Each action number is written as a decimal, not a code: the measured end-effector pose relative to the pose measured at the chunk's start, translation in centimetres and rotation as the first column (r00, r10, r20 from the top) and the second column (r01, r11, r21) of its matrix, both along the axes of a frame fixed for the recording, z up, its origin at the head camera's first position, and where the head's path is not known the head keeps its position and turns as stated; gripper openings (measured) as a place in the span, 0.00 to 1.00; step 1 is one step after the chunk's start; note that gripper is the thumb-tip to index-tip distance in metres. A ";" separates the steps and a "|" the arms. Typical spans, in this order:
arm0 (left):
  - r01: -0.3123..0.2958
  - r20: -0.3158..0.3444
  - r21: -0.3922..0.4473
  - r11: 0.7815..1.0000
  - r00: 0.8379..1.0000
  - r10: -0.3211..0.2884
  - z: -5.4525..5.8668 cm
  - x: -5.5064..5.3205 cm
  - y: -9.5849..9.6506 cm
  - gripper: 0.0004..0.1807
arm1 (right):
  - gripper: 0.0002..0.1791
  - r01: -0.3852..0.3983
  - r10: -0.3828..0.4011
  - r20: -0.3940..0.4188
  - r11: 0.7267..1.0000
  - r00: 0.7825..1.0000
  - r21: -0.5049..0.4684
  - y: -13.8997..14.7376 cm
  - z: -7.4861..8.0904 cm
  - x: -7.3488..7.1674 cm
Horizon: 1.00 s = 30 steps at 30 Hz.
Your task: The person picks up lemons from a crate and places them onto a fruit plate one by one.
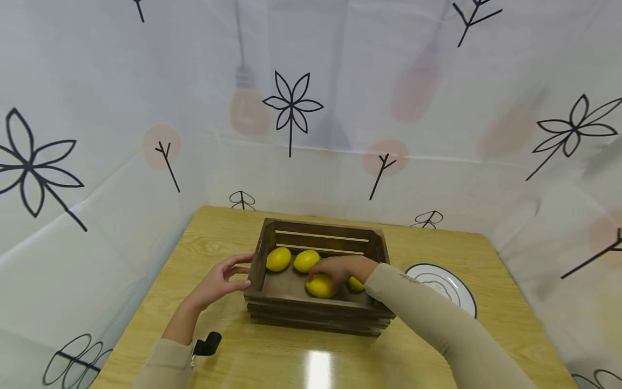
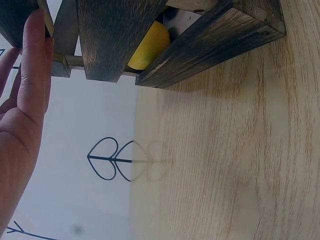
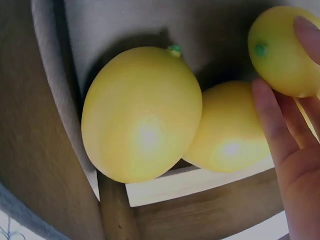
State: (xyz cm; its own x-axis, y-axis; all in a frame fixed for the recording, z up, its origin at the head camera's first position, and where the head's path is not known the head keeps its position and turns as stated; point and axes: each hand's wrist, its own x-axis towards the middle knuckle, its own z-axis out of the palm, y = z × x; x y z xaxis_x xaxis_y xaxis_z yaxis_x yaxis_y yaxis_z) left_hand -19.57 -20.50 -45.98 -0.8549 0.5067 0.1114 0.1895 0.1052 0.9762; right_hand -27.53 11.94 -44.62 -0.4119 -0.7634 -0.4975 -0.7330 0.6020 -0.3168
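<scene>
A dark wooden slatted crate [image 1: 311, 319] on the table holds several yellow lemons. Inside it, my right hand [image 1: 337, 269] grips a lemon [image 1: 319, 287] near the middle of the crate floor. The right wrist view shows the thumb and fingers around that lemon [image 3: 275, 47], with its green tip facing out. Two more lemons [image 3: 142, 117] lie beside the hand there. Toward the crate's left end sit a lemon [image 1: 278, 259] and another lemon [image 1: 306, 260]; my right forearm partly hides one lemon [image 1: 356, 284]. My left hand [image 1: 221, 281] touches the crate's left end with extended fingers.
Right of the crate, a white plate [image 1: 464, 292] with a dark rim lies partly behind my right sleeve. The wooden table [image 1: 218, 243] meets a patterned white cloth [image 1: 316, 178] at the back and sides. A black wrist mount [image 1: 208, 344] juts from my left wrist.
</scene>
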 end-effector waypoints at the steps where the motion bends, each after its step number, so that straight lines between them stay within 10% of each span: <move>1: 0.000 0.002 0.000 1.000 1.000 0.000 0.0 0.0 0.0 0.32 | 0.31 -0.010 0.011 -0.003 1.000 1.000 0.004 -0.1 -0.1 0.0; 15: -0.004 0.028 -0.001 1.000 1.000 0.005 0.4 -0.3 0.5 0.33 | 0.33 0.154 -0.151 0.033 0.983 0.988 -0.097 0.8 0.7 -0.4; 30: -0.009 0.025 -0.002 1.000 1.000 0.009 0.2 0.0 0.2 0.33 | 0.34 0.330 -0.256 0.216 0.823 0.942 -0.462 2.2 4.3 -1.1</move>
